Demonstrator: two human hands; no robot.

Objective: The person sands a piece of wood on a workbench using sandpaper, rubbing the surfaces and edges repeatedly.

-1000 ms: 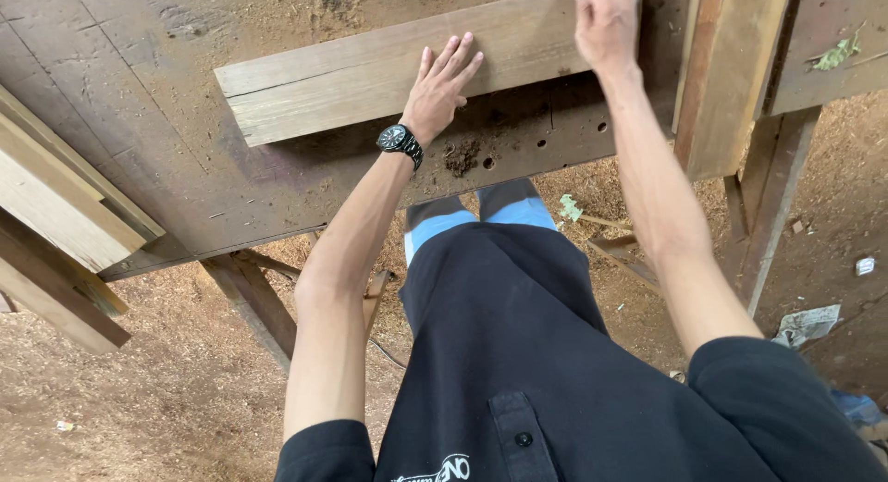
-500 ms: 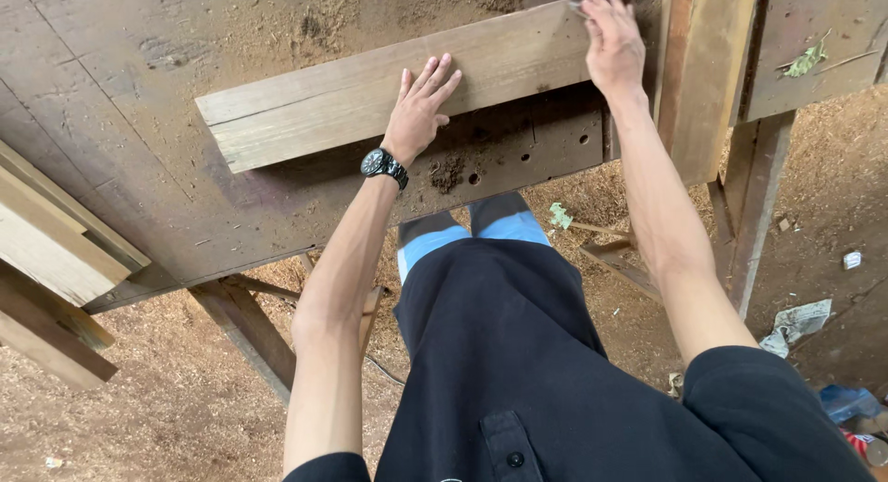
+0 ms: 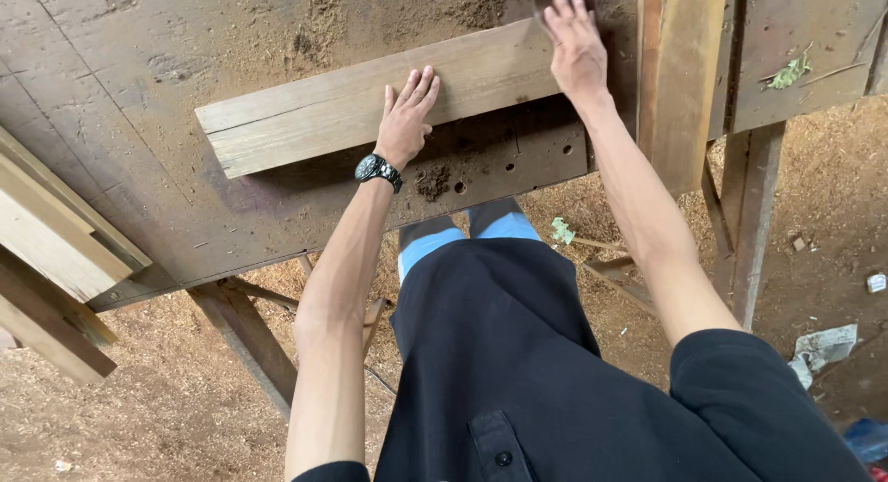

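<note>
Seen from a head-worn camera looking down, a pale wooden plank [image 3: 370, 98] lies flat on a worn, dusty wooden surface [image 3: 139, 93] that fills the upper half of the frame. The plank's long axis runs from the centre left of the frame up toward the upper right, its squared-off end pointing left and slightly down, its far end hidden under the right hand. The left hand [image 3: 407, 121] rests palm down on the middle of the plank, fingers straight and close together, pointing up the frame; its grip is flat and open, closed around nothing, with a dark wristwatch [image 3: 377, 170] at the wrist. The right hand [image 3: 575, 47] lies at the upper right end of the plank, fingers stretched out flat, likewise an open grip pressing rather than clasping. The surface carries patches of sawdust and a row of small drilled holes near its lower edge. More boards [image 3: 55, 251] are stacked at the left edge of the frame. An upright timber post [image 3: 680, 93] stands just right of the right hand. Below, the ground [image 3: 139, 417] is bare earth strewn with sawdust, with scraps of litter at the lower right. The person wears a black shirt and light blue trousers.
</note>
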